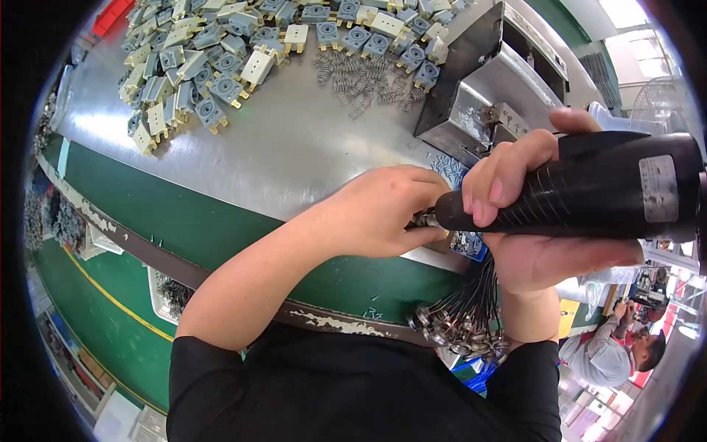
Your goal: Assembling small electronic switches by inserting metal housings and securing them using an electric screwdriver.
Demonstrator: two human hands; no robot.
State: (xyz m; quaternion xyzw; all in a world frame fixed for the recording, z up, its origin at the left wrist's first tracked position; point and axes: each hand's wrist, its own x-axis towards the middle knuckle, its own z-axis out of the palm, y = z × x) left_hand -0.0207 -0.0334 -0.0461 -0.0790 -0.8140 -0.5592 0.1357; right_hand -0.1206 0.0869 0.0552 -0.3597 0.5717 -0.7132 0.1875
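Note:
My right hand (526,191) is wrapped round a black electric screwdriver (589,184), which lies nearly level with its nose pointing left. My left hand (390,210) is closed at the screwdriver's nose, its thumb and fingers pinching around a small metallic piece. The fingers and the tool hide most of that piece, so its kind cannot be made out. Just beyond the nose, partly covered by my right hand, is a blue tray (470,247) of small parts. Loose screws (446,168) are heaped behind my left hand.
Many grey and cream switch-like housings (228,55) cover the back of the metal-topped table (280,140). Beside them lie coil springs (364,81) and a metal box-like fixture (486,88). Black cables with round metal ends (460,324) hang at the near edge. Another person (611,350) works at far right.

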